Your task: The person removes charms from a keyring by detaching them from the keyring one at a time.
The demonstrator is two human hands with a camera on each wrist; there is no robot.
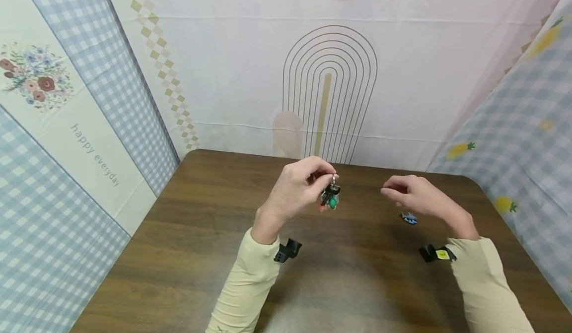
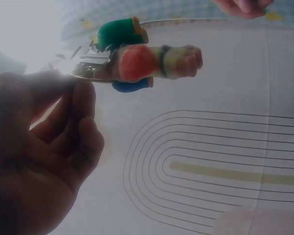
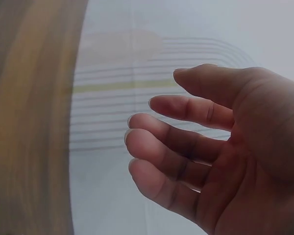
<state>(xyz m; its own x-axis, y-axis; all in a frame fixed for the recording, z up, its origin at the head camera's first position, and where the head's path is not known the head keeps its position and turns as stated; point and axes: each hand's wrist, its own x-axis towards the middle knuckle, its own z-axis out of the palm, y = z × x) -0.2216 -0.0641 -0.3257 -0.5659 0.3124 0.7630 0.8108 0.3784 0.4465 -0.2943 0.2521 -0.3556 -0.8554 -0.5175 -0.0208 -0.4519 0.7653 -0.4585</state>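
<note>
Keychain dangles over the brown table; I see its metal ring pinched by the thumb and fingers of the left hand. Green, red and blue pieces show on it in my left-wrist view. The right hand hovers with nothing in it, fingers loosely bent, thumb apart, and I spot a small blue object on the table near it.

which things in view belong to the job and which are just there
Likely the job:
charm keyring, pinched by the left hand
small blue item, on the table near the right hand

Just there:
white backdrop
checked cloths
</note>
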